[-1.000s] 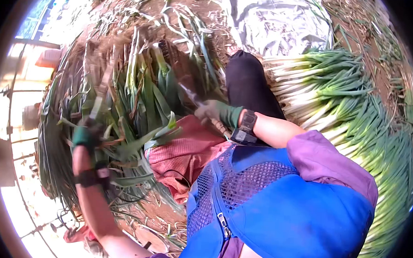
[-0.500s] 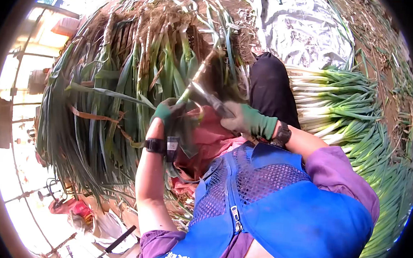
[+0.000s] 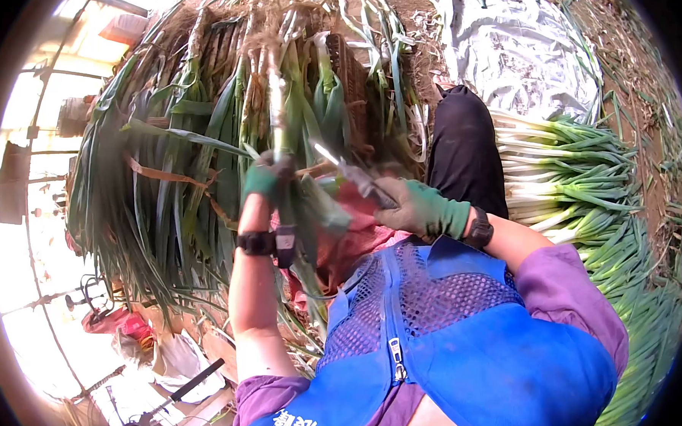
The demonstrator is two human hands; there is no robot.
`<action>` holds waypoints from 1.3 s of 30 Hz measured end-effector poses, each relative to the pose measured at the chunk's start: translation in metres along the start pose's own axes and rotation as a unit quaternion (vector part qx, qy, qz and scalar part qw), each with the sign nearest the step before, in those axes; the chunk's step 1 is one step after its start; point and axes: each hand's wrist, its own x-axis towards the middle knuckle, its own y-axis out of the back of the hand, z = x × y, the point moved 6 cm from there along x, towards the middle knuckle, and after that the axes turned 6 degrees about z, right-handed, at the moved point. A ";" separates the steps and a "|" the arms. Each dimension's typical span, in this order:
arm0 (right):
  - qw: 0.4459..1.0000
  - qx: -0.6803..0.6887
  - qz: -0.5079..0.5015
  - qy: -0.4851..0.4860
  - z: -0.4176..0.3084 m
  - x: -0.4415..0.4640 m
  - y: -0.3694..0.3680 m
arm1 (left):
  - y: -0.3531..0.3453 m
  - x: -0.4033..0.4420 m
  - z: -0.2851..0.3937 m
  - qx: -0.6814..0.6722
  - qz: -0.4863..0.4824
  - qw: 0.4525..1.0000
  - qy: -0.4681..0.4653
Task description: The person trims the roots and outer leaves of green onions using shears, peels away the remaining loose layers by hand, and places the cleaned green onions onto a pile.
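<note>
My left hand (image 3: pixel 269 178), in a green glove with a dark palm, is closed around a long green onion (image 3: pixel 276 107). Its white shank points up and its root end is at the top; leaves hang below the hand, blurred. My right hand (image 3: pixel 417 206), gloved alike, grips the grey handle of a small knife (image 3: pixel 358 178). The knife's pale blade points up and left toward the onion, apart from its shank. Behind my left hand lies a big heap of untrimmed green onions (image 3: pixel 200 131), roots at the far end.
Clean white-stemmed green onions (image 3: pixel 564 166) lie in a long row on the right. Beyond them is a white sheet (image 3: pixel 519 53). My dark-trousered knee (image 3: pixel 467 142) is beside the right hand. Red cloth (image 3: pixel 347 240) lies below the hands; bags (image 3: pixel 134 330) sit lower left.
My left hand has swung the green onion from a right-leaning slant to nearly upright. The knife has come away from its shank, and my right hand is slightly lower and farther right.
</note>
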 end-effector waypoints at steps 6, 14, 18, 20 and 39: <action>0.998 -0.056 -0.008 -0.002 0.004 0.007 -0.013 | -0.031 -0.003 -0.020 0.030 0.045 0.998 -0.010; 0.999 -0.030 0.025 -0.001 -0.017 0.023 -0.002 | -0.026 -0.025 0.010 0.018 0.039 0.999 0.012; 0.996 -0.077 -0.050 -0.007 -0.010 0.004 -0.013 | -0.033 -0.003 -0.026 -0.084 0.013 0.996 0.013; 0.996 -0.064 -0.057 -0.004 -0.006 0.003 -0.015 | -0.034 -0.013 -0.016 -0.107 -0.006 0.994 0.021; 0.993 -0.100 0.060 -0.035 0.008 0.125 0.004 | -0.030 -0.047 -0.011 0.081 -0.042 0.996 -0.023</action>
